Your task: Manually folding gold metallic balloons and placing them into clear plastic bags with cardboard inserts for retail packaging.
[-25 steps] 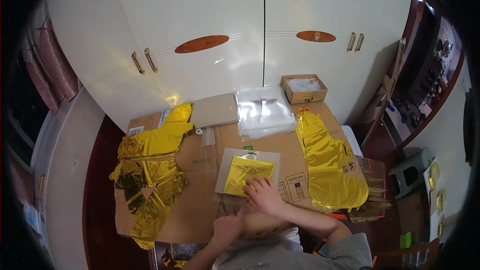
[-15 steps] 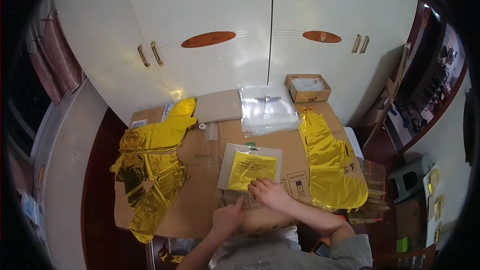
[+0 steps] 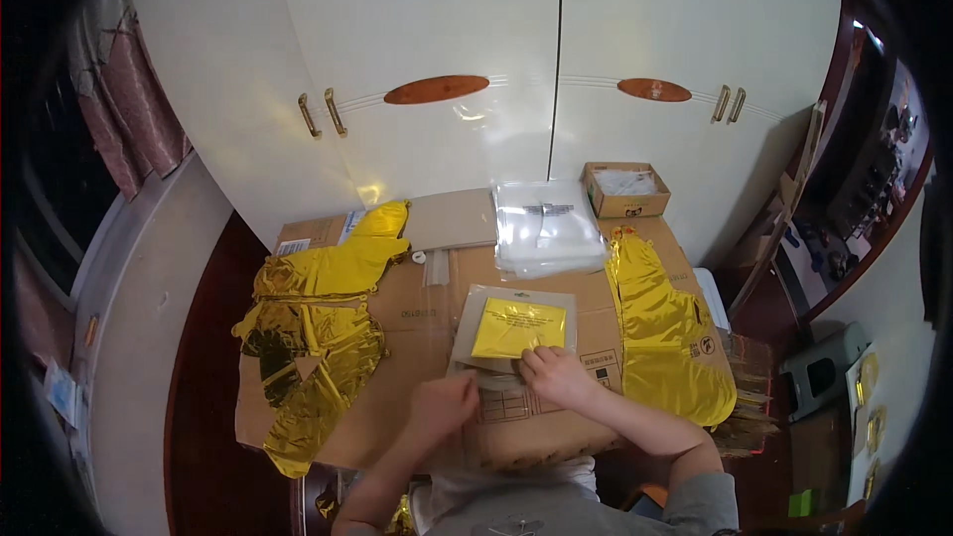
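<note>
A flat clear plastic bag [image 3: 463, 337] lies at the middle of the cardboard surface. Inside it are a grey card and a folded gold foil balloon [image 3: 518, 326] with small dark print. My left hand [image 3: 445, 403] is closed, its thumb and forefinger pinching the bag's near left edge. At the near right edge my right hand [image 3: 558, 377] has its fingers curled over the bag, gripping it. Between the hands a strip of the clear plastic shows, slightly raised. Fingertips of both hands are partly hidden.
Loose gold foil balloons [image 3: 323, 337] lie spread on the left; more gold foil balloons [image 3: 665, 337] lie on the right. Behind are a stack of clear bags [image 3: 548, 228], grey cards [image 3: 452, 221] and a small cardboard box [image 3: 627, 203]. White cabinet doors [image 3: 427, 10] stand at the back.
My left hand has gone from a pointing finger to a pinch at the bag's near edge. My right fingers have shifted down to that edge. The view has moved slightly.
</note>
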`<state>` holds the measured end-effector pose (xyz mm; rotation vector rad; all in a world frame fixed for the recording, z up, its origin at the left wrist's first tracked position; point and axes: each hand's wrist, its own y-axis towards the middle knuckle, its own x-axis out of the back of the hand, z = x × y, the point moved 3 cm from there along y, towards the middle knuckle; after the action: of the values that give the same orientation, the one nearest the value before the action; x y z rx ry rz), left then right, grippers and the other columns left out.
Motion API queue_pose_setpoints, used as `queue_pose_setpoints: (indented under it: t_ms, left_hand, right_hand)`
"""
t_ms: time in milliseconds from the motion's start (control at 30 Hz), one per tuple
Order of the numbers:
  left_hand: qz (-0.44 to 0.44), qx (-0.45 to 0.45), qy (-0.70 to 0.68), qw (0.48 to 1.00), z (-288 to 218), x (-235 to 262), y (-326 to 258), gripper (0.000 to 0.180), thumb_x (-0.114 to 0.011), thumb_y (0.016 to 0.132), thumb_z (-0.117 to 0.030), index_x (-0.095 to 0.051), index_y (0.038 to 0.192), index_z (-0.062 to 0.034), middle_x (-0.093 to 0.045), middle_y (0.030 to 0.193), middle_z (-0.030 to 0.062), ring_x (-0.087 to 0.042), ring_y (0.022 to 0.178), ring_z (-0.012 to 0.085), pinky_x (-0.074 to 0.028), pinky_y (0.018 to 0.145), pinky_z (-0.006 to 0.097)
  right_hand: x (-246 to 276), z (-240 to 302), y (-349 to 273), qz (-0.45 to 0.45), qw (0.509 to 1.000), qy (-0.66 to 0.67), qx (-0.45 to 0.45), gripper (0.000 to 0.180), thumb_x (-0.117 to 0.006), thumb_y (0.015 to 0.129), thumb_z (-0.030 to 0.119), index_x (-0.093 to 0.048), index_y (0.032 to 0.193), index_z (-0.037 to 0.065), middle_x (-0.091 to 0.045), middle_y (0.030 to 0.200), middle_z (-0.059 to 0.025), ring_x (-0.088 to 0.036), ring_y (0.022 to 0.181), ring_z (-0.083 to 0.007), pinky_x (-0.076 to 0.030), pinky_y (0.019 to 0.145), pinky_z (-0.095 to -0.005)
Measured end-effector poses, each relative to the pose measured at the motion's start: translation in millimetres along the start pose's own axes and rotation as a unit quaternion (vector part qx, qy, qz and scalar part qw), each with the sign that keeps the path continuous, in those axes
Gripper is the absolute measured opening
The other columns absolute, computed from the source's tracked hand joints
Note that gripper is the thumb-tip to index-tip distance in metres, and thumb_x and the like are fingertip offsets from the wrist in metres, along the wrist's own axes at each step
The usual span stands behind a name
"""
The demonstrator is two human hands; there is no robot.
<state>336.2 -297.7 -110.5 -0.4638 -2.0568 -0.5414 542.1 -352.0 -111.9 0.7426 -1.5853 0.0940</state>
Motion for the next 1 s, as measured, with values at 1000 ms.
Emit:
queue_pose_setpoints:
  t_ms: [1000]
  left_hand:
    - [-0.112,-0.267,0.205,0.935,-41,9,55,0.010,-0.063,0.077,-0.016,-0.065,0.085,-0.0100,-0.057,0.069,0.0043,-0.062,0.064,0.0183,-0.049,0.052,0.031]
  right_hand:
    - [25,-29,39,-0.072,0.997,-0.002,0.002,0.012,-0.062,0.078,0.019,-0.066,0.087,0.011,-0.056,0.084,-0.0005,-0.062,0.077,-0.0161,-0.049,0.064,-0.0314]
